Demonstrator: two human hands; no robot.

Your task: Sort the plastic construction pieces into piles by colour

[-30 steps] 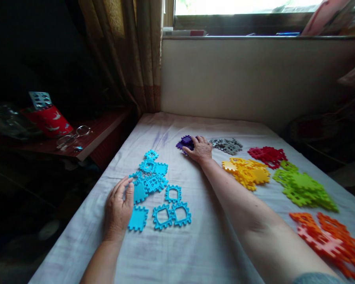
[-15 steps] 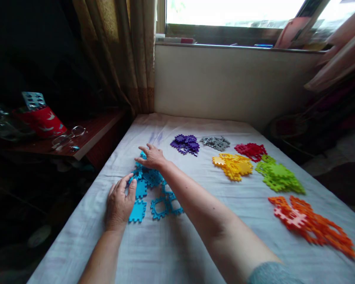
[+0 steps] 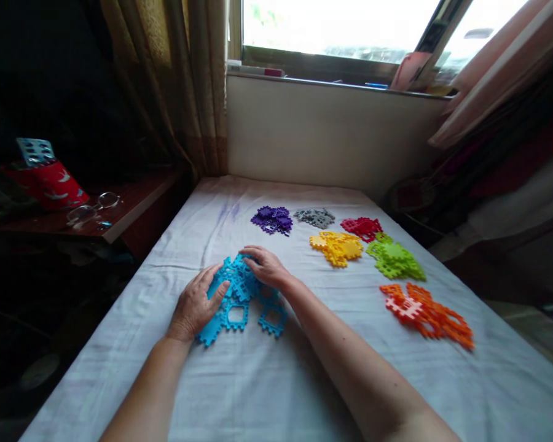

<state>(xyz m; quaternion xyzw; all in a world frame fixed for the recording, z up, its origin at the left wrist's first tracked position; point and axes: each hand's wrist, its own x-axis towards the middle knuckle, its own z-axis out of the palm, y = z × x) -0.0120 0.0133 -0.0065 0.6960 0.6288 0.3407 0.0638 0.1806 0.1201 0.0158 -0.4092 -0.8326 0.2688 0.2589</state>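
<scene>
A loose pile of blue interlocking plastic tiles (image 3: 237, 285) lies on the white sheet in front of me; some are solid squares, others open frames with notched edges. My left hand (image 3: 197, 302) rests along the pile's left side, fingers stretched out and thumb apart, touching the tiles. On the far right side of the pile is my right hand (image 3: 265, 267), its fingers extended and curving over the tiles' edge. Part of the pile is hidden under both hands. Neither hand grips a single tile.
Beyond and to the right lie heaps of purple (image 3: 271, 219), grey (image 3: 316, 218), red (image 3: 362, 228), yellow (image 3: 336, 247), green (image 3: 396, 259) and orange tiles (image 3: 435, 314). On the left, a dark wooden table (image 3: 138, 202) holds eyeglasses (image 3: 94, 207) and a red container (image 3: 50, 185).
My right hand has come nearer and to the right, from the pile's far end to its right side. The blue tiles are gathered closer together. The camera view has shifted.
</scene>
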